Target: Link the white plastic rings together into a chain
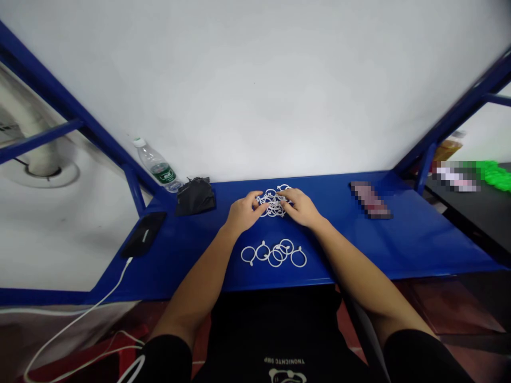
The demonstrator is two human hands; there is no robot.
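A heap of white curtain rings (274,206), each with a small eyelet, lies on the blue table between my two hands. My left hand (246,211) is at the heap's left edge, fingers curved and apart from the thumb. At the right edge, my right hand (300,206) is likewise curved, its thumb and fingers spread against the rings. Both hands appear to touch the heap; the fingertips partly blend with the rings, and no ring is lifted. Nearer my body, several more curtain rings (298,258) lie flat in a loose row, some overlapping.
The blue table (335,234) meets a white wall. Left of the heap are a crumpled black bag (195,197), a water bottle (162,170) and a black phone-like device (144,234) with a white cable. A blurred-out flat object (370,200) lies to the right. Blue frame bars flank the table.
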